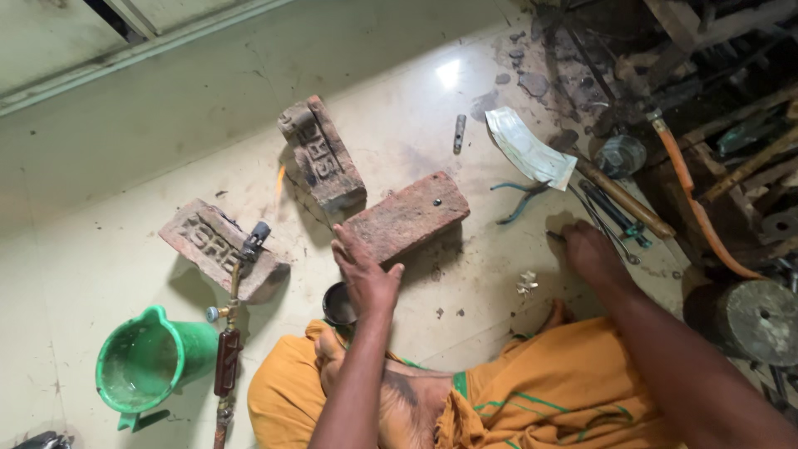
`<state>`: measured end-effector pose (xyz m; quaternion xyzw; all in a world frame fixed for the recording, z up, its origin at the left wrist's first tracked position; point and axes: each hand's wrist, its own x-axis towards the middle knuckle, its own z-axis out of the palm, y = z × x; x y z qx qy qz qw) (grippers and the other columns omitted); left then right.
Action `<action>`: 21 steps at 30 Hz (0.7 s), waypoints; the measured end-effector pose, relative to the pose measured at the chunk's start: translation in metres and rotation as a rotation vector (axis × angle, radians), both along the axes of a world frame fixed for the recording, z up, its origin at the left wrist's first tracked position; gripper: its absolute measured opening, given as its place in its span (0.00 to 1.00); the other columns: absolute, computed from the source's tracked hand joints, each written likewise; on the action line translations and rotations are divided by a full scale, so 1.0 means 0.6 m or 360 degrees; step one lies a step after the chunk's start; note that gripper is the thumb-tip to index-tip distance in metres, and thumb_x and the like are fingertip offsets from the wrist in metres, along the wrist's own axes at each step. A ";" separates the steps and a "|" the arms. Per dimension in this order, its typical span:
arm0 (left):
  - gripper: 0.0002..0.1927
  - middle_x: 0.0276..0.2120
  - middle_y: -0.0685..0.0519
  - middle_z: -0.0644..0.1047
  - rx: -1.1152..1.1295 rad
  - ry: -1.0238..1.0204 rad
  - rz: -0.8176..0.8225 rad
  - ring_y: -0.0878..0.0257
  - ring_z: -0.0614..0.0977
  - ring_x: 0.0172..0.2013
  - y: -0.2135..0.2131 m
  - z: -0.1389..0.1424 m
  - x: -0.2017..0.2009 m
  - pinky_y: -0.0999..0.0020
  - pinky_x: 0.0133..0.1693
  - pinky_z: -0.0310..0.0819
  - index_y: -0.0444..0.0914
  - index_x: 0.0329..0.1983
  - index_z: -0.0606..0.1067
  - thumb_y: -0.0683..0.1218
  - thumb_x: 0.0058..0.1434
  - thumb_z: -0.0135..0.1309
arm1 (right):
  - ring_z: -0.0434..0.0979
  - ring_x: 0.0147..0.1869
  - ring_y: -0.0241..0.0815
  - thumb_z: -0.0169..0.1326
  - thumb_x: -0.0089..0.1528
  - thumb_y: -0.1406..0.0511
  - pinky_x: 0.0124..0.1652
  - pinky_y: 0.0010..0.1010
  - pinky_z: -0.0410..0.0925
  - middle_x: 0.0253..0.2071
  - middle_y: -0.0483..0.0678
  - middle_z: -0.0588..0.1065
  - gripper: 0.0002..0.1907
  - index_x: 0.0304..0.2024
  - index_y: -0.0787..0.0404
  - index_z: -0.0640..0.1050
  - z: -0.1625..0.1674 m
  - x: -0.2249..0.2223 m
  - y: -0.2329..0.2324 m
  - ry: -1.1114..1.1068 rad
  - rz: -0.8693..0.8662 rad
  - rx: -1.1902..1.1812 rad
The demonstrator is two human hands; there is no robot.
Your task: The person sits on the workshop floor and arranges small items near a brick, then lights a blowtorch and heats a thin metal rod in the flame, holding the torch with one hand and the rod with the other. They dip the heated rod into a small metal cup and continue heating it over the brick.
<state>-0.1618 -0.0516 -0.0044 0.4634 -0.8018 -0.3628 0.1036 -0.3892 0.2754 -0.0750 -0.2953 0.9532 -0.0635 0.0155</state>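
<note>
I sit on the floor in an orange cloth. My left hand point(364, 270) hovers flat with fingers spread, just in front of a red brick point(407, 214) that carries a small dark nut, and above a small dark round bowl point(338, 304). My right hand point(588, 251) rests on the floor to the right, fingers curled around something small and dark that I cannot make out, beside thin metal rods point(605, 218). Blue-handled pliers point(517, 202) lie between the brick and that hand.
Two more bricks point(322, 154) point(218, 247) lie to the left, one propping a gas torch point(233, 328). A green jug point(150, 362) stands at lower left. A folded paper point(529, 148), an orange hose point(697, 204), a metal cylinder point(758, 320) and piled scrap crowd the right.
</note>
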 end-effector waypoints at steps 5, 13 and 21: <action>0.79 0.74 0.33 0.45 -0.0177 -0.0157 -0.0255 0.36 0.63 0.70 -0.045 -0.043 -0.030 0.54 0.64 0.63 0.50 0.75 0.30 0.46 0.35 0.81 | 0.80 0.45 0.57 0.61 0.56 0.62 0.46 0.46 0.73 0.39 0.56 0.79 0.12 0.40 0.61 0.82 -0.004 0.041 -0.049 -0.0500 -0.0012 -0.0264; 0.82 0.68 0.34 0.63 0.0026 -0.0119 -0.0196 0.39 0.74 0.61 -0.087 -0.053 -0.023 0.53 0.61 0.69 0.50 0.77 0.27 0.44 0.35 0.79 | 0.82 0.40 0.54 0.63 0.56 0.66 0.45 0.43 0.73 0.34 0.56 0.81 0.08 0.37 0.60 0.84 -0.038 0.109 -0.220 -0.0637 0.0060 -0.0269; 0.82 0.66 0.35 0.68 0.0100 0.0004 -0.0109 0.40 0.78 0.57 -0.088 -0.039 -0.020 0.54 0.59 0.72 0.52 0.75 0.24 0.44 0.37 0.78 | 0.83 0.40 0.45 0.68 0.52 0.68 0.45 0.37 0.75 0.37 0.54 0.82 0.22 0.49 0.63 0.80 -0.040 0.132 -0.305 -0.0755 -0.0638 -0.0731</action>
